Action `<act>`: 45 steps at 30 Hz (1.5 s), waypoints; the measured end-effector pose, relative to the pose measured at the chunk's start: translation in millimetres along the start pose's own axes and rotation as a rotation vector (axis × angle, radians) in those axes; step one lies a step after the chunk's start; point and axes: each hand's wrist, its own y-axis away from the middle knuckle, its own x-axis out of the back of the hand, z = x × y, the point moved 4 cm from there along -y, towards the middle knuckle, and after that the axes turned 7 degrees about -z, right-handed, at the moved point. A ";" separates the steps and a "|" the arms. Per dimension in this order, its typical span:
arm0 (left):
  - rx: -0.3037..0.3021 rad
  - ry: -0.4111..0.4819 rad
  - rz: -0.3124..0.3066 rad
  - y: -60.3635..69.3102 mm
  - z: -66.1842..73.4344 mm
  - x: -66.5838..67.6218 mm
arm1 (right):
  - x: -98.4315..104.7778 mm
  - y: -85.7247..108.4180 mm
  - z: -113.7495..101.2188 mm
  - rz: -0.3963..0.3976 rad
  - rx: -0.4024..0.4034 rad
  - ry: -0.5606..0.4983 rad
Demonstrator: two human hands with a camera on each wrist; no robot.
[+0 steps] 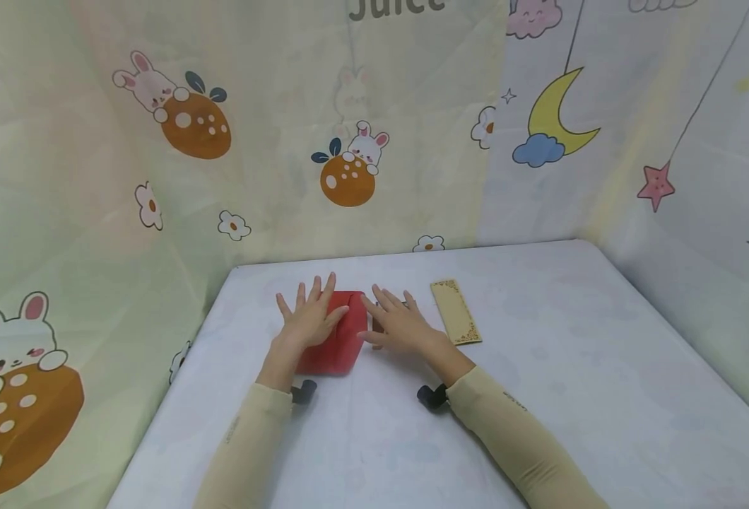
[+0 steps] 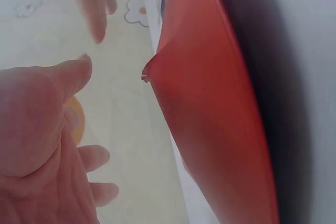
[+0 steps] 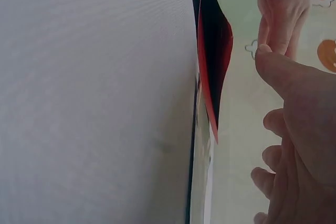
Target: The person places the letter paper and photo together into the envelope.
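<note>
A red envelope-like item (image 1: 343,344) lies on the white table, its edge bulging up in the left wrist view (image 2: 205,93). My left hand (image 1: 309,318) is spread above its upper left part, fingers extended, holding nothing. To its right my right hand (image 1: 403,326), also spread and holding nothing, hovers over a flat brown item (image 1: 377,326) that it mostly covers. In the right wrist view the red item (image 3: 226,40) gapes at one side, with my right hand (image 3: 299,124) beside it. A gold card with ornate corners (image 1: 456,311) lies right of that hand.
The white table (image 1: 571,367) reaches toward the printed curtains (image 1: 273,177) at the back and sides. Dark wrist-camera mounts (image 1: 432,397) stick out by both cuffs.
</note>
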 end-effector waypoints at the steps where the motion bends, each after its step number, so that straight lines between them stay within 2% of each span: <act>1: -0.003 0.009 -0.008 0.0 -0.8 -0.6 | -0.2 0.2 -0.6 -0.006 0.003 -0.013; 8: 0.003 0.049 -0.094 1.8 -7.8 -4.2 | -3.1 1.9 -3.5 -0.063 0.033 -0.068; 13: -0.011 0.083 -0.123 3.3 -12.1 -1.7 | -4.5 3.3 -4.8 -0.090 0.041 -0.082; 20: -0.082 0.136 -0.153 5.4 -14.6 4.2 | -7.6 5.1 -9.5 -0.167 0.115 -0.113; 24: -0.084 0.170 -0.195 5.6 -14.2 2.2 | -8.9 6.3 -12.2 -0.208 0.147 -0.123; 29: -0.067 0.169 -0.243 7.1 -13.4 0.1 | -12.9 6.2 -11.8 -0.252 0.141 -0.107; 45: -0.075 0.147 -0.303 7.9 -8.7 -7.2 | -14.3 5.3 -12.4 -0.240 0.137 -0.052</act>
